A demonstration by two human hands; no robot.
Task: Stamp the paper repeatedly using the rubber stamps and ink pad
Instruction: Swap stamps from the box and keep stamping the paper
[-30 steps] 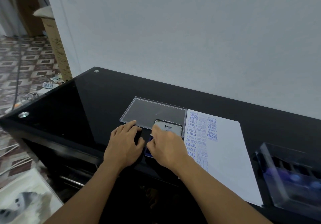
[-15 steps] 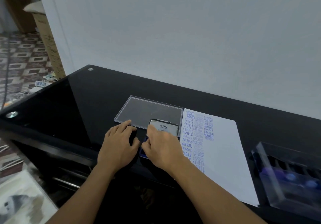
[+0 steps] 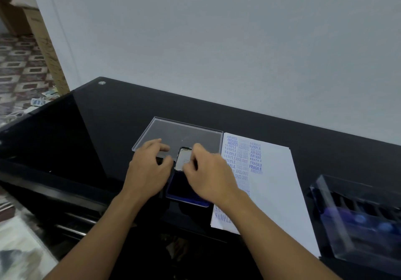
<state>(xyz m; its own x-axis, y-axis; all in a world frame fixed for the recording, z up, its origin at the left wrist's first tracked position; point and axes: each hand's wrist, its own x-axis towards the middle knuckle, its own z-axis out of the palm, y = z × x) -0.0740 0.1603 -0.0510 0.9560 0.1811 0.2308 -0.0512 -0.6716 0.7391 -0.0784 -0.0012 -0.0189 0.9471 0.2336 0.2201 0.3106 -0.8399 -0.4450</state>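
Observation:
A white paper (image 3: 274, 184) lies on the black glass table (image 3: 121, 123), with rows of blue stamped words down its left side. Left of it sits the ink pad (image 3: 184, 192), its dark blue pad showing. Its silver lid (image 3: 182, 160) is tilted up at the far end. My right hand (image 3: 210, 175) pinches that lid from the right. My left hand (image 3: 147, 171) lies just left of the pad, fingers stretched forward onto the table and thumb near the lid's left edge. Neither hand holds a stamp.
A flat clear plastic lid (image 3: 184, 131) lies behind the ink pad. At the right edge stands a clear box (image 3: 358, 221) with blue-handled stamps inside. The table's front edge runs just under my forearms. A wall rises close behind.
My right hand has lifted the ink pad's lid up, baring the blue pad under it. My left hand has stayed beside the pad. The view has shifted a little.

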